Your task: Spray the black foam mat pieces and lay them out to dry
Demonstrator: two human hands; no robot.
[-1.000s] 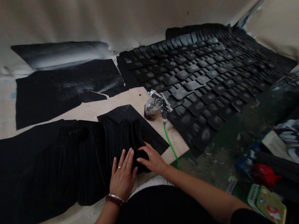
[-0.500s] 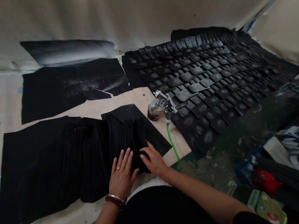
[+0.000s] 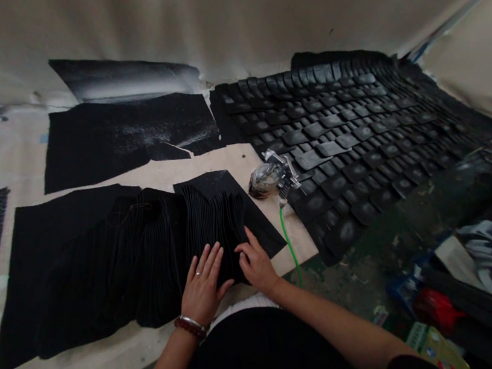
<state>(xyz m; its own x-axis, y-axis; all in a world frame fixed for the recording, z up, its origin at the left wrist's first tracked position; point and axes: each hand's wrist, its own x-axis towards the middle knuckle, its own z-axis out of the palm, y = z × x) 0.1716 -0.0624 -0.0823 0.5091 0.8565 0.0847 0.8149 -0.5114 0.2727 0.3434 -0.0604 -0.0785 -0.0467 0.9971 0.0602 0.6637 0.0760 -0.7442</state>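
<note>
Your left hand (image 3: 202, 289) lies open on the layered black pieces (image 3: 203, 221) at 11 o'clock while your right hand (image 3: 258, 267) curls by their edge, pinch unclear, apparently separating layers, which calls for light fingertips.

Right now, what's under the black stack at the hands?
A black sheet sticks out right of the stack, on the pale board. What's directly beneath is covered; left hand and right hand hide part of the stack's near end.
</note>
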